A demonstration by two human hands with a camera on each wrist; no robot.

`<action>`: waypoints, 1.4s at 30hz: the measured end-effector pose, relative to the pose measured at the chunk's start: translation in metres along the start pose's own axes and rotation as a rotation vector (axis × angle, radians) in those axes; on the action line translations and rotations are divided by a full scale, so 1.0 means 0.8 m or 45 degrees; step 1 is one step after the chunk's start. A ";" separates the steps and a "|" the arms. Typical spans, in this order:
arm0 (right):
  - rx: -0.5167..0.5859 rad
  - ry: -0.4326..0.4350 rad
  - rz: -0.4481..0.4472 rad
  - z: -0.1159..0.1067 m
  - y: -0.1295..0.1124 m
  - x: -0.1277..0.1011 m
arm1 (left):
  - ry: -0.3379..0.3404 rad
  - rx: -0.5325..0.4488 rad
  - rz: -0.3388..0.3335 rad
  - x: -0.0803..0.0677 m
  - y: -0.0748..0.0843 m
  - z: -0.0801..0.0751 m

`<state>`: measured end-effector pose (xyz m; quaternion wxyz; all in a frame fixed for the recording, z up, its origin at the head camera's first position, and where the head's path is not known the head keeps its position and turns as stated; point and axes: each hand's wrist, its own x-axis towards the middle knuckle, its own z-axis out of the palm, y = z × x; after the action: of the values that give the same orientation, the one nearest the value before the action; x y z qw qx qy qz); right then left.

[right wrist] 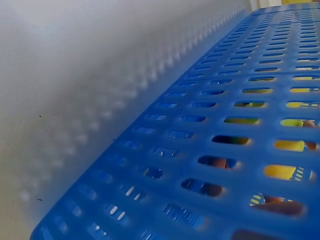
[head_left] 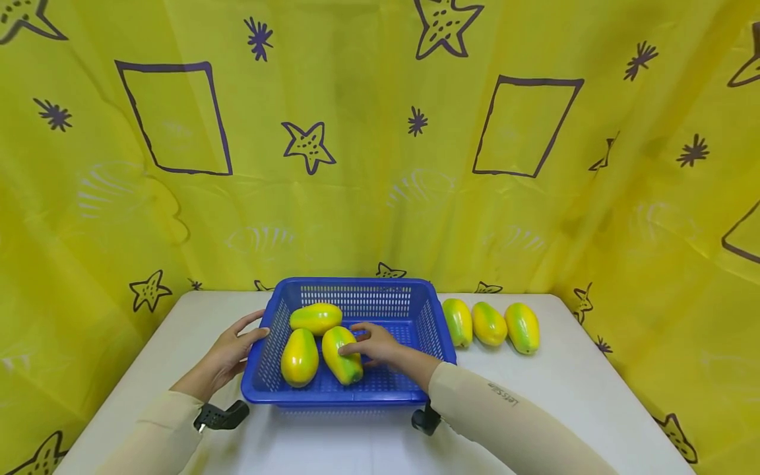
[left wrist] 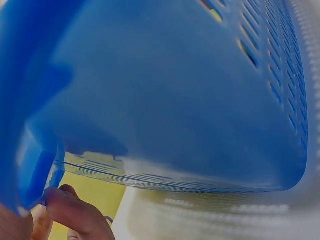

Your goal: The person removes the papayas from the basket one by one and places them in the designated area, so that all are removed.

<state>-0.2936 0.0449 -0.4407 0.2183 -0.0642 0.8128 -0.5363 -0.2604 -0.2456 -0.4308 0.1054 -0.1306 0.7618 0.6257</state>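
Observation:
A blue slotted basket (head_left: 410, 310) stands mid-table and holds three yellow-green papayas. One lies at the back (head_left: 316, 318), one at the left (head_left: 299, 357), and one beside it on the right (head_left: 340, 346). My right hand (head_left: 371, 344) reaches inside the basket and grips that right papaya, thumb and fingers curved over it. My left hand (head_left: 236, 348) rests outside against the basket's left wall, fingers straight and thumb at the rim. The left wrist view is filled by the basket wall (left wrist: 175, 100), with a fingertip (left wrist: 75, 212) below the rim. In the right wrist view, yellow shows through the basket slots (right wrist: 225, 125).
Three more papayas (head_left: 489, 324) lie in a row on the white table (head_left: 564, 396), just right of the basket. Yellow patterned cloth (head_left: 380, 165) walls in the table at the back and both sides. Black camera mounts sit at each wrist (head_left: 221, 415).

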 end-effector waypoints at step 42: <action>0.028 -0.041 0.029 0.000 0.002 0.000 | 0.004 -0.013 -0.006 0.001 -0.003 0.000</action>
<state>-0.2935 0.0458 -0.4417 0.2380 -0.0613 0.8039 -0.5416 -0.2605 -0.2459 -0.4336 0.1051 -0.1337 0.7586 0.6290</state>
